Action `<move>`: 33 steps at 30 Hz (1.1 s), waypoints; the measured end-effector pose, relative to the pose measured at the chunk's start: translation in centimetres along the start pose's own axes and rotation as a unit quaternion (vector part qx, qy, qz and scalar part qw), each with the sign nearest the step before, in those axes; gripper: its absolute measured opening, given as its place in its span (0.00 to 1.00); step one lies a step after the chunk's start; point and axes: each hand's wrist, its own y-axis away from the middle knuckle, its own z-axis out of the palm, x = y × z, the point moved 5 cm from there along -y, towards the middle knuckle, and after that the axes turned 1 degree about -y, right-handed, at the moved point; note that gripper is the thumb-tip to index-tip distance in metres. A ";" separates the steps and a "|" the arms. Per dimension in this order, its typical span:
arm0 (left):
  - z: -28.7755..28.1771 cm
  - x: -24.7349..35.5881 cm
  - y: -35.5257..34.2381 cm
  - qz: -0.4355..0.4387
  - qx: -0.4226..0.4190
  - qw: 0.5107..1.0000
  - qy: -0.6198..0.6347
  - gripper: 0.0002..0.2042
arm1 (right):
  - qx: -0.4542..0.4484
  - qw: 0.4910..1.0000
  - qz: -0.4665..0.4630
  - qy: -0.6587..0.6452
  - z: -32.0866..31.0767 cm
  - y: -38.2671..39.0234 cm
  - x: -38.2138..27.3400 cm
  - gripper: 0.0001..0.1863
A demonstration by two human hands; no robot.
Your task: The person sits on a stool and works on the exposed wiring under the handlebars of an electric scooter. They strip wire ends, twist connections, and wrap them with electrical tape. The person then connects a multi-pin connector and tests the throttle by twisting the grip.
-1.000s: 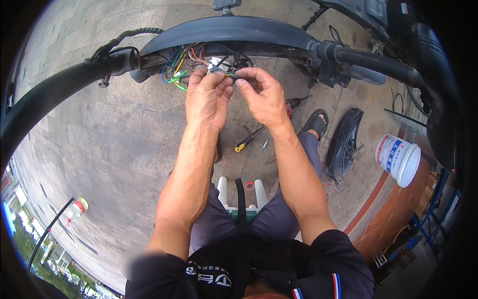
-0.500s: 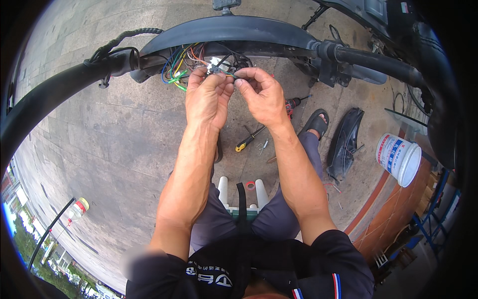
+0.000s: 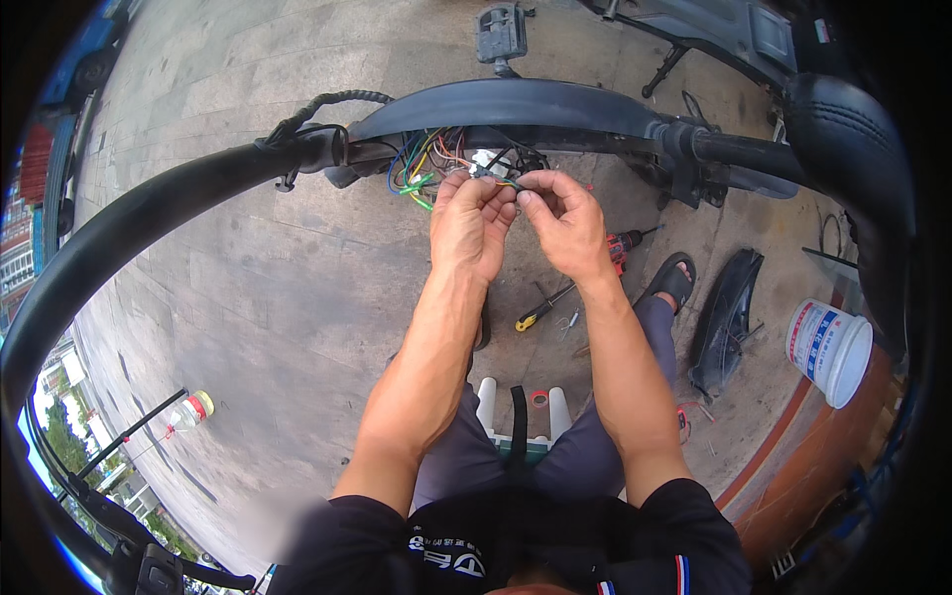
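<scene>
My left hand (image 3: 464,226) is closed in a pinch on a small bundle of thin coloured wires (image 3: 504,182), close to a little dark connector. Facing it, my right hand (image 3: 569,226) pinches the dark end of the same bundle between thumb and forefinger. The fingertips of both hands nearly meet, and they hide part of what is gripped. Behind them, a white connector block (image 3: 488,162) and a tangle of blue, green, yellow and orange wires (image 3: 421,164) hang out below a long black curved frame cover (image 3: 516,104). Bright green sleeves (image 3: 420,182) sit on some wires.
On the paving lie a yellow-handled screwdriver (image 3: 534,316), a red and black power drill (image 3: 623,246) and a black curved plastic shell (image 3: 726,317). A white bucket (image 3: 845,369) stands at right. A thick black tube (image 3: 129,230) arcs across the left; a pedal (image 3: 501,38) is beyond the frame.
The whole view has shifted, so the frame, hands and tools appear lower and farther right. Both hands keep their pinch on the wires, with only slight finger movement.
</scene>
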 end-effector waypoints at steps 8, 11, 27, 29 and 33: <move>-2.6 -1.7 -0.8 -0.013 -0.022 0.998 -0.053 0.09 | 0.005 0.999 -0.028 -0.029 0.6 -0.7 1.4 0.10; -4.8 -1.9 0.7 -0.060 0.056 0.993 -0.085 0.12 | 0.016 0.999 -0.036 0.012 0.6 -0.9 2.0 0.10; -14.4 22.7 37.0 0.421 0.210 0.850 -0.235 0.11 | 0.018 0.996 -0.056 0.062 -0.8 -1.2 5.2 0.11; -10.4 27.3 40.6 0.516 0.203 0.760 -0.338 0.13 | 0.011 0.996 -0.073 0.055 -0.3 -1.1 4.9 0.12; 2.4 36.3 41.2 0.616 0.117 0.545 -0.557 0.20 | 0.006 0.995 -0.070 0.065 0.0 -1.1 4.9 0.12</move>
